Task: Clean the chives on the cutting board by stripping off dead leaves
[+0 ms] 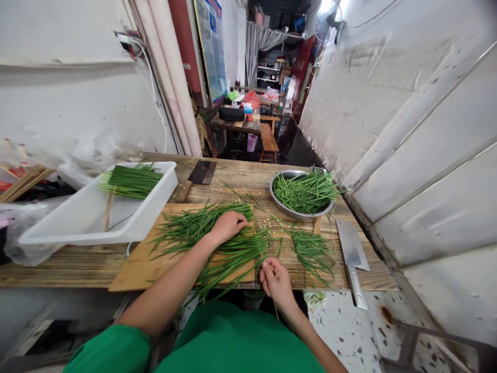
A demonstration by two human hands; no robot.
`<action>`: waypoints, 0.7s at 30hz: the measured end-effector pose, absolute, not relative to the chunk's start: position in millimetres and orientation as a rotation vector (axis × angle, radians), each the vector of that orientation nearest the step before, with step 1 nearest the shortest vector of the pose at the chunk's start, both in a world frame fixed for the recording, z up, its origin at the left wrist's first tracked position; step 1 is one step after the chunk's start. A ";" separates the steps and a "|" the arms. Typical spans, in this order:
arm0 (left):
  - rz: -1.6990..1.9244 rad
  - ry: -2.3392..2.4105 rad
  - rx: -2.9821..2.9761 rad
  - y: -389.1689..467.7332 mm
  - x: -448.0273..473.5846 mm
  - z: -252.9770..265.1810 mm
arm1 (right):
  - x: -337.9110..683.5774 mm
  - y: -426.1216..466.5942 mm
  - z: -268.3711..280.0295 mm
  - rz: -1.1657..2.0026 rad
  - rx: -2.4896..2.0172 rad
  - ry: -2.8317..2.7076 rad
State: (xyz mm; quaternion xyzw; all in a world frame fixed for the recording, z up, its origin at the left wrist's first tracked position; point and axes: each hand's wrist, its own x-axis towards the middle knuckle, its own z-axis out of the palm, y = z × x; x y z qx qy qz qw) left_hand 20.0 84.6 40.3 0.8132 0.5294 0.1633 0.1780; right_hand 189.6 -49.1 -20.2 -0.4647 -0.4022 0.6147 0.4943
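Note:
Long garlic chives (229, 254) lie in two loose bunches across a wooden cutting board (155, 248), their pale cut ends to the right. My left hand (230, 226) reaches over the upper bunch, fingers curled and closed on chives near the cut ends. Just off the board's right edge, my right hand (275, 280) is pinched shut. A thin bamboo skewer (276, 312) sticks out below it, and a few chive stems touch its fingertips. Part of what lies between these fingertips is hidden. Another small chive bundle (312, 254) with thin sticks lies to the right.
A metal bowl (301, 210) heaped with chives stands at the back right. A cleaver (351, 254) overhangs the front edge. Behind the board lies a dark-bladed knife (200, 173). A white tray (151, 220) holds neat chives; bagged skewers (27, 184) lie far left.

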 end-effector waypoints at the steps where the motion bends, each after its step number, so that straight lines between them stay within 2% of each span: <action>1: 0.502 1.497 2.276 84.2 19.4 40.5 | 189.6 -49.1 -19.8 1.487 -1.129 -0.975; 8: 0.629 1.408 1.916 83.9 18.3 35.1 | 190.3 -48.9 -21.3 1.502 -1.113 -0.973; 21: 0.600 1.440 1.756 86.5 24.4 31.2 | 191.8 -48.6 -23.0 1.498 -1.107 -1.000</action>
